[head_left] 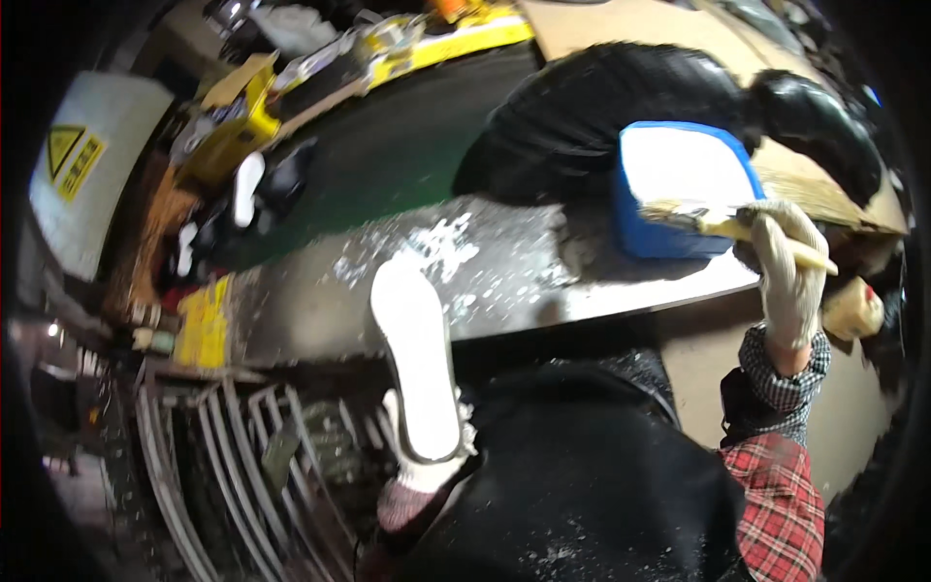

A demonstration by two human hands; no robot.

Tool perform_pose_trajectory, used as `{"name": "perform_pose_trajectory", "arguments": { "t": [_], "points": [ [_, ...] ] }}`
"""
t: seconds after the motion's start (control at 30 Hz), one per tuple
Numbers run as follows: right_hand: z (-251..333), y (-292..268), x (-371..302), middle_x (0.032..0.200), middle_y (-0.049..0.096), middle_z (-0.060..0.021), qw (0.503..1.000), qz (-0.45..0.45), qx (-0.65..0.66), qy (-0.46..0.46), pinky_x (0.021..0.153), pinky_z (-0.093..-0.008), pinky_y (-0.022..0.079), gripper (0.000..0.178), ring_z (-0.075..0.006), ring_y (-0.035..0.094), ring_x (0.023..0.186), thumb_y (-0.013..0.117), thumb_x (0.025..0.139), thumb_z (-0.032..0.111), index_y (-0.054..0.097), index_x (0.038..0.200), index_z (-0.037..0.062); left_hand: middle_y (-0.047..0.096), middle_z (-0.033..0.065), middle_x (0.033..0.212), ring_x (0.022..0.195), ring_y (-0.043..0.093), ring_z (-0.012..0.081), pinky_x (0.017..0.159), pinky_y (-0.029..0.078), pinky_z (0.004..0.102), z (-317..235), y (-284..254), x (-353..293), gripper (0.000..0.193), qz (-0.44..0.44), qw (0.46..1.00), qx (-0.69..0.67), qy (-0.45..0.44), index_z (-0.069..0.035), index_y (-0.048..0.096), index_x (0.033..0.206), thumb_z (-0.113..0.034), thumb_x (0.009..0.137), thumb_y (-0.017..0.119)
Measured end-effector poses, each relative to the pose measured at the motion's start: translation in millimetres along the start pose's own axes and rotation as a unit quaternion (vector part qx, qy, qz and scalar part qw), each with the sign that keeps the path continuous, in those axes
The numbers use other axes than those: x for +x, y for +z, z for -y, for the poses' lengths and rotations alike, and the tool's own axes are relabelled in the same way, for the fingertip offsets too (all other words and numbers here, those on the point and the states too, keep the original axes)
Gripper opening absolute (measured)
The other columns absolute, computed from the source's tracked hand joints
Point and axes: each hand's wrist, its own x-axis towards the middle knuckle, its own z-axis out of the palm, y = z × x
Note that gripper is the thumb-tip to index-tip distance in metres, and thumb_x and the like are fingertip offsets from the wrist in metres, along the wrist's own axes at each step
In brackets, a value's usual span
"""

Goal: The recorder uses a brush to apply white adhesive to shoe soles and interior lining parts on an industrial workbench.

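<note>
My left hand (423,477), in a pale knitted glove with a dark cuff, grips a shoe sole (417,354) from below at its near end. The sole's white face is turned up, with a dark rim round it. Whatever lies beneath it is hidden. My right hand (793,276), gloved as well, is closed round the handle of a paintbrush (722,228). The pale bristles point left, over the near side of a blue tub (640,233). White stuff, very bright, shows inside the tub.
A dark bench (320,301) with white smears runs across, beside a dark green belt (378,175). White-soled black shoes (248,189) lie far left. A curved row of black pieces (611,92) stands behind the tub. Metal bars (233,436) are at lower left.
</note>
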Motion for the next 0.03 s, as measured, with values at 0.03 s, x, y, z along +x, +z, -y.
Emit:
{"name": "perform_pose_trajectory", "arguments": {
  "t": [0.03],
  "points": [
    [-0.3, 26.4, -5.2, 0.091, 0.069, -0.0125, 0.995, 0.052, 0.006, -0.086, 0.074, -0.0228, 0.055, 0.018, -0.0153, 0.066, 0.076, 0.065, 0.091, 0.014, 0.069, 0.100, -0.0015, 0.066, 0.0175, 0.086, 0.071, 0.067, 0.0337, 0.051, 0.057, 0.0435, -0.1, -7.3, -20.2, 0.089, -0.024, 0.999, -0.009, 0.019, -0.002, 0.051, 0.125, -0.079, 0.082, 0.049]
  ]
}}
